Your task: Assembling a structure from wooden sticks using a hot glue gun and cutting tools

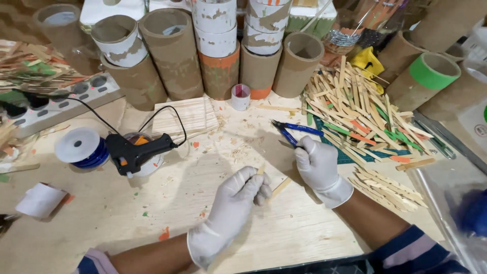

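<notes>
My left hand (237, 198), in a white glove, is closed around a short wooden craft stick (280, 186) that pokes out on both sides of the fingers. My right hand (317, 165), also gloved, grips the blue handles of a small pair of cutters (290, 131) whose dark jaws point away from me, toward the left. The cutters are held apart from the stick, a little above it on the pale wooden tabletop (152, 203).
A heap of plain and coloured craft sticks (355, 111) lies right of the cutters, with a smaller pile (388, 187) nearer me. A black glue gun (134, 151), a blue spool (81, 147), a stick panel (185, 115), cardboard tubes (172, 53) and a power strip (56, 101) stand around.
</notes>
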